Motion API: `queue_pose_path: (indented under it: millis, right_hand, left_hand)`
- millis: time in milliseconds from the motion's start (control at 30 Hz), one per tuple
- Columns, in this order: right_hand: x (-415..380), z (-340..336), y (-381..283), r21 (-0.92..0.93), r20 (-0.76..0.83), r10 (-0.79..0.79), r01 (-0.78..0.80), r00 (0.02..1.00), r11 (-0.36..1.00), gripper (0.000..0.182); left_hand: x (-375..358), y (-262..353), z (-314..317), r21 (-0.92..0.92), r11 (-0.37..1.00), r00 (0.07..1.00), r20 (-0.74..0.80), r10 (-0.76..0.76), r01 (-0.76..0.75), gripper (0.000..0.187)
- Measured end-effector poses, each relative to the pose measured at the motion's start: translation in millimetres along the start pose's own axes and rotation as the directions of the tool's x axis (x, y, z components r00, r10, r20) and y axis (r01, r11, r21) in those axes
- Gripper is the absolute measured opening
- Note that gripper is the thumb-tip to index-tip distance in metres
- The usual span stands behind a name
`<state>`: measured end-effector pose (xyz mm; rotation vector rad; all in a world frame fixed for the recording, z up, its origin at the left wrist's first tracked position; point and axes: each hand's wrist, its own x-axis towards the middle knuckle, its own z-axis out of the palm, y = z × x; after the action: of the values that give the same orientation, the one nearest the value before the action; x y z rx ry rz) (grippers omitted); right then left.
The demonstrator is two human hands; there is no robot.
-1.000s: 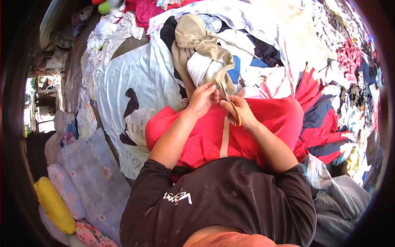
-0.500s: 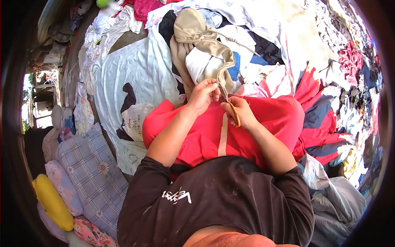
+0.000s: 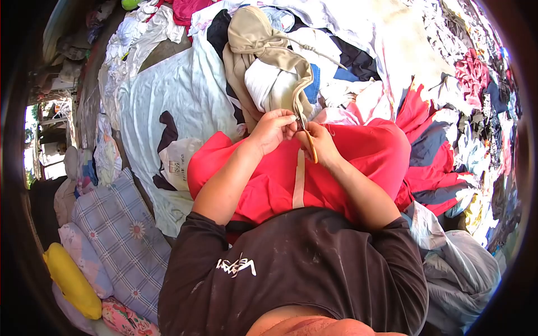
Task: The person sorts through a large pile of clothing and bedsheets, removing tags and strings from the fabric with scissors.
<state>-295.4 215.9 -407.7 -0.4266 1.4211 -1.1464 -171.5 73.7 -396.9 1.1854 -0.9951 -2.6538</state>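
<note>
Above my lap in red cloth [image 3: 358, 162], my left hand [image 3: 273, 131] pinches the near end of a beige hooded garment [image 3: 246, 31]. My right hand [image 3: 320, 144] grips scissors [image 3: 312, 147] with orange-yellow handles, their blades pointing away from me at the garment's strip beside my left fingertips. How far the blades are apart is too small to tell. The garment runs forward from my hands to its rounded hood, over white cloth [image 3: 263, 84]. A pale strap [image 3: 298, 182] lies down the middle of the red cloth.
Pale blue cloth [image 3: 179, 95] spreads at the left, beside a printed white bag [image 3: 178, 162]. A plaid cushion [image 3: 126, 224] and a yellow roll [image 3: 73, 280] lie at lower left. Mixed clothes [image 3: 443, 162] heap at the right, with grey cloth [image 3: 462, 274] below.
The whole view has shifted slightly. My right hand and the scissors are now closer to my left hand, and the scissors stand more upright in view.
</note>
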Motion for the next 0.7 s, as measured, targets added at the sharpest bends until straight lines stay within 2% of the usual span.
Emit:
queue_pose_path:
  millis: [133,333,433,533,700]
  right_hand:
    - [-2.3,2.9,-4.4,0.035,0.004,0.009,-0.01,1.0,0.999,0.018]
    - [-6.4,2.6,-8.9,-0.053,-0.019,-0.012,0.011,1.0,0.999,0.02]
    - [-7.8,0.1,-13.9,-0.278,-0.042,-0.056,0.042,0.998,0.96,0.021]
    - [-6.3,1.0,-11.5,-0.437,-0.073,-0.229,0.176,0.971,0.882,0.022]
    - [-9.4,0.1,-15.8,-0.491,-0.047,-0.217,0.166,0.975,0.855,0.022]
  left_hand:
    - [-2.7,4.4,0.7,-0.017,1.0,1.0,0.01,-0.005,0.005,0.01]
    - [-1.8,7.1,-4.9,-0.037,0.999,0.999,0.023,-0.026,0.027,0.011]
    - [-1.6,8.4,-9.8,-0.019,0.999,0.999,0.022,-0.035,0.036,0.011]
    - [-3.0,10.9,-8.0,-0.014,0.999,0.999,-0.001,-0.037,0.037,0.008]
    - [-6.4,14.4,-4.5,-0.04,0.999,0.999,-0.033,-0.029,0.027,0.005]
